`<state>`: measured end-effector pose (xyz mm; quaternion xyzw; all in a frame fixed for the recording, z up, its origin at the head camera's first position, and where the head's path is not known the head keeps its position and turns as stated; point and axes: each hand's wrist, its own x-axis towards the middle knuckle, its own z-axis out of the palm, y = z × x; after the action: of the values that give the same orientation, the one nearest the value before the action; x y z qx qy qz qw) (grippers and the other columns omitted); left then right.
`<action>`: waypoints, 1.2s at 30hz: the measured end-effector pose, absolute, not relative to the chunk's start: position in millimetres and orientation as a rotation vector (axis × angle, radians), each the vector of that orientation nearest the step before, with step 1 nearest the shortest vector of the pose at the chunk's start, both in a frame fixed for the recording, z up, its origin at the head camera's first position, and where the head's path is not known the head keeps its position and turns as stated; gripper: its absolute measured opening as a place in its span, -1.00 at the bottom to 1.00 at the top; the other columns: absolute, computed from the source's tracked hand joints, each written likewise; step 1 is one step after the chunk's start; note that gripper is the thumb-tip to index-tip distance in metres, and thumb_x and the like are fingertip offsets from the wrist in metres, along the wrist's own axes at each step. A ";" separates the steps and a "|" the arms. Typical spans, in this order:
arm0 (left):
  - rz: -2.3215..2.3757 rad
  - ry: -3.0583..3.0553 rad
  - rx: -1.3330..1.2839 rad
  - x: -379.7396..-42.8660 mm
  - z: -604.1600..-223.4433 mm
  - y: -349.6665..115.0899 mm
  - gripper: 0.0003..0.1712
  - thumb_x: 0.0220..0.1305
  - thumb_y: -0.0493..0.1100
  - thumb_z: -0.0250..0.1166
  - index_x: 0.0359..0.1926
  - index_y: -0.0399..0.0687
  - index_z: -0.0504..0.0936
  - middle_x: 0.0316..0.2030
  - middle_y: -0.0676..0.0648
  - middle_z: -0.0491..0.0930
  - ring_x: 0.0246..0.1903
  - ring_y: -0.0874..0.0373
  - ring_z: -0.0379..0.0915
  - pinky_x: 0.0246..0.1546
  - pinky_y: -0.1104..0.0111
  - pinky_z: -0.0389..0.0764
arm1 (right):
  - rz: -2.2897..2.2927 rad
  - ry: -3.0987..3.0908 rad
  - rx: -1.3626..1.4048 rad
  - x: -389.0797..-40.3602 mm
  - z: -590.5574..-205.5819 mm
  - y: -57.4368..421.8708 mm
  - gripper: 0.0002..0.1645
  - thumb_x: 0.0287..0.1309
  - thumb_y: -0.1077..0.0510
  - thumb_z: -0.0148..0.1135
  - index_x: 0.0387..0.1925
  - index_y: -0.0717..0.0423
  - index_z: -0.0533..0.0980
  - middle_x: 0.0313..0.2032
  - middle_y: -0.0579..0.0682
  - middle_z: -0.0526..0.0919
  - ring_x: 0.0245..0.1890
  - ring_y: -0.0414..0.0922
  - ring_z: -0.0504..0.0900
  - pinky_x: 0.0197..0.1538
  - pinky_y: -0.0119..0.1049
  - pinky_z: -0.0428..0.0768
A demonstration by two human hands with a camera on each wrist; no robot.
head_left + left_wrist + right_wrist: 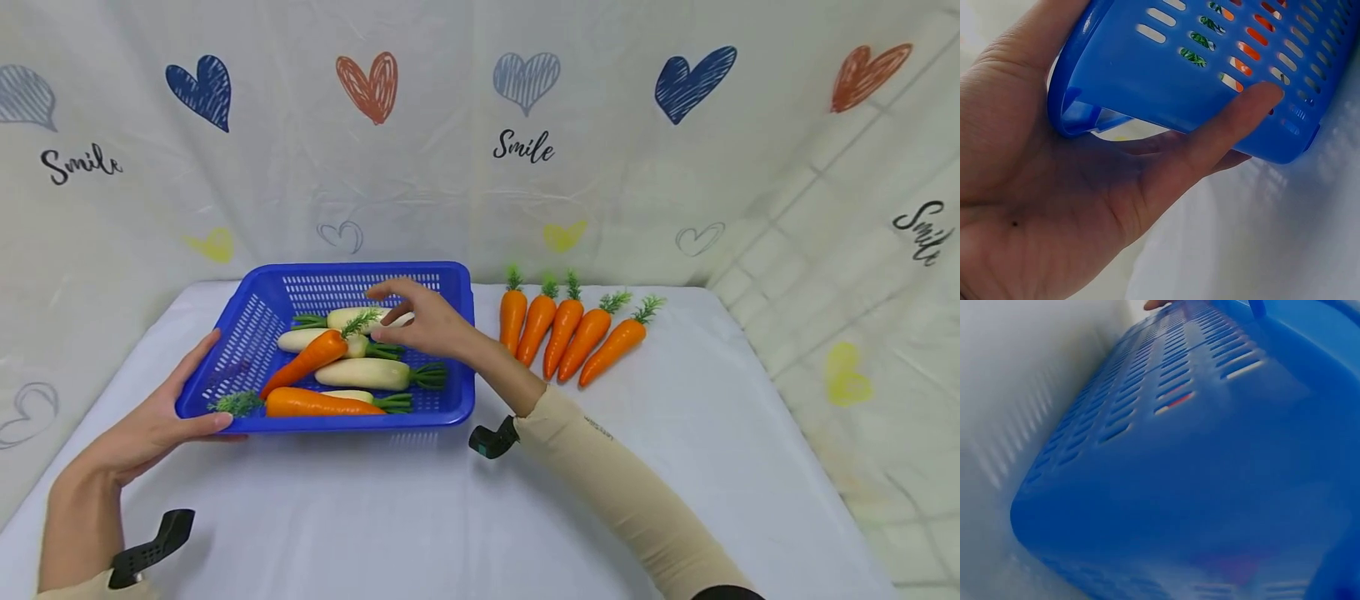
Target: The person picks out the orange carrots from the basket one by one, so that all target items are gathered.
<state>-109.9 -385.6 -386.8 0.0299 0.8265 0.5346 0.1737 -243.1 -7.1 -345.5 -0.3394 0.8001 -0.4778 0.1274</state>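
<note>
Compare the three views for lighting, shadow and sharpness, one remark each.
Head view: bright and fairly even, blue basket and carrots sharply outlined, shadows soft; left wrist view: dimmer, the left hand partly shaded; right wrist view: dim and soft, with pale light streaks on the white cloth beside the basket.

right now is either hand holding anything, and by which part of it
The left hand grips the blue perforated plastic basket by its near left corner. The right hand, above the white radishes inside, shows nothing held.

You are in a makeshift booth; heart-printed sheeting point(435, 183) hangs behind and beside your white-covered table point(337, 517). The wider room is hidden.
</note>
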 end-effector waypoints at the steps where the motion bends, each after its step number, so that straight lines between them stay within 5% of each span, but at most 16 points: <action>1: 1.520 2.338 0.080 -109.9 -386.5 -385.7 0.26 0.43 -0.19 0.29 0.58 0.77 -0.48 0.56 -0.46 -0.29 0.10 0.12 0.48 -0.03 0.26 0.78 | -1.395 2.322 -0.988 -243.4 -345.5 -8.8 -0.33 0.30 0.15 0.42 0.41 0.00 0.44 0.40 0.03 0.51 0.09 -0.05 0.74 0.11 -0.27 0.74; 20: 1.599 2.283 0.077 -109.8 -386.9 -378.2 0.25 0.42 -0.22 0.29 0.59 0.76 -0.43 0.58 -0.41 -0.31 0.12 0.13 0.48 -0.01 0.12 0.79 | -1.198 2.202 -1.102 -242.2 -359.0 -31.3 -0.25 0.36 0.19 0.35 0.51 0.01 0.31 0.49 0.11 0.40 0.12 0.05 0.72 0.04 -0.36 0.74; 36: 1.600 2.296 0.063 -106.6 -387.7 -382.8 0.22 0.45 -0.22 0.27 0.58 0.79 -0.44 0.58 -0.40 -0.31 0.16 0.07 0.40 -0.01 0.03 0.79 | -1.080 2.242 -1.169 -239.6 -354.2 -46.3 -0.13 0.39 0.19 0.31 0.61 -0.20 0.18 0.59 -0.02 0.23 0.10 -0.08 0.71 -0.02 -0.45 0.69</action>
<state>-106.6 -382.8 -387.7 0.0223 0.8082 0.5633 0.1705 -239.6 -46.3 -354.2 -0.4171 0.7999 -0.3852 0.1947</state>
